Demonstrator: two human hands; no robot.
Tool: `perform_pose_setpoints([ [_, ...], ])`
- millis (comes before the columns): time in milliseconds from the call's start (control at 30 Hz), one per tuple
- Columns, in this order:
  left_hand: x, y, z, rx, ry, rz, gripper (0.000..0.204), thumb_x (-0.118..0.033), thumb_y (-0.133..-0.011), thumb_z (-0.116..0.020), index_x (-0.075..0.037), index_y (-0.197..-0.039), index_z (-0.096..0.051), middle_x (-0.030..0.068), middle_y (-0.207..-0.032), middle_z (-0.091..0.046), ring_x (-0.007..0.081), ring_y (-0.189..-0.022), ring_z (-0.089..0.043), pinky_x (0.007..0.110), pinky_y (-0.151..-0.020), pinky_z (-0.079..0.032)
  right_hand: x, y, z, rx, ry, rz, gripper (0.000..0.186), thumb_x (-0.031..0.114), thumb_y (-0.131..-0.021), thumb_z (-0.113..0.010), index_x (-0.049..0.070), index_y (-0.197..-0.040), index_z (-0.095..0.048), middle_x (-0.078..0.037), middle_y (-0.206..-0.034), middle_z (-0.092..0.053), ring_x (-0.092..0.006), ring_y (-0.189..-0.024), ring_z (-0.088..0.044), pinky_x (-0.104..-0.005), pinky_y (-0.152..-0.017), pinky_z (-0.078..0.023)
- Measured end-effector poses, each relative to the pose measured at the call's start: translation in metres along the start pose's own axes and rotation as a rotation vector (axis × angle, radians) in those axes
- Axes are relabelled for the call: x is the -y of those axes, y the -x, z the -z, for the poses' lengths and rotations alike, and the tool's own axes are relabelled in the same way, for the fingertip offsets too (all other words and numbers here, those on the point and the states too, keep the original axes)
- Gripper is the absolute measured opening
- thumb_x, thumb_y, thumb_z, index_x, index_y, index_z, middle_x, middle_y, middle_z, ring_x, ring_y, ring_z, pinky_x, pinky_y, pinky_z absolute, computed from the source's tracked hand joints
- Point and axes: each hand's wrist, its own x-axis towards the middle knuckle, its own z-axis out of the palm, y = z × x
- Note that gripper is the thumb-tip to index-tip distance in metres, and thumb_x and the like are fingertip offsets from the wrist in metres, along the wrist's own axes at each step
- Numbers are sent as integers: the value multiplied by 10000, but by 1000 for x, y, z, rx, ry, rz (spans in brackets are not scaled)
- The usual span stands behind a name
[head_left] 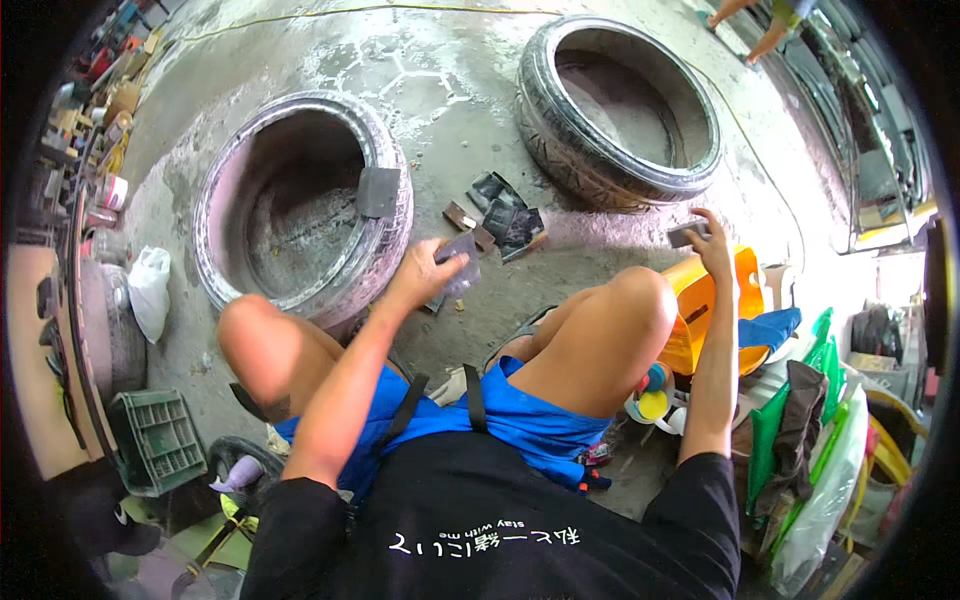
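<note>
- Left hand (420, 275) closed around a dark rubber patch (458, 262); the patch sticks out past the fingers toward the scattered patches (505, 215), long axis running away from the person.
- Right hand (712, 243) pinches a small grey block (686, 235), long axis level, pointing leftward from the fingertips.
- Orange container (700, 310) sits just below that grip.
- Left tyre (300, 200) lies beyond the left hand.

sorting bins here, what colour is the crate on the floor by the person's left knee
Green, a slatted plastic crate; the head view shows it best.
</note>
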Motion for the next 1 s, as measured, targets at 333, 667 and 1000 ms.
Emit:
perform_pose_setpoints([
  [333, -48, -4, 114, -42, -79, -267, 385, -173, -816, -776, 23, -1098, -603, 213, -935, -674, 308, -843, -660, 385, -795, -506, 145, -83, -68, 372, 212, 371, 218, 121, -830, -730, 102, -1047, -737, -98, -910, -724, -206, -752, -676, -338, -668, -564],
  [667, -40, -4, 78, 93, 338, -224, 611, -121, -772, -859, -82, -1284, -528, 52, -930, -684, 105, -827, -615, 286, -726, -506, 253, 27, -193, 552, -122, 525, 187, 129, -910, -639, 9, -1031, -717, -142, -1150, -646, -269, -1038, -651, -343, -895, -523],
  [1000, -32, -19, 90, -15, 351, -276, 569, -40, -785, -834, -68, -1246, -501, 66, -862, -685, 93, -745, -561, 282, -683, -473, 276, 9, -217, 767, -312, 350, 309, 244, -948, -664, -29, -1090, -641, -54, -1150, -595, -132, -886, -631, -295, -729, -523],
])
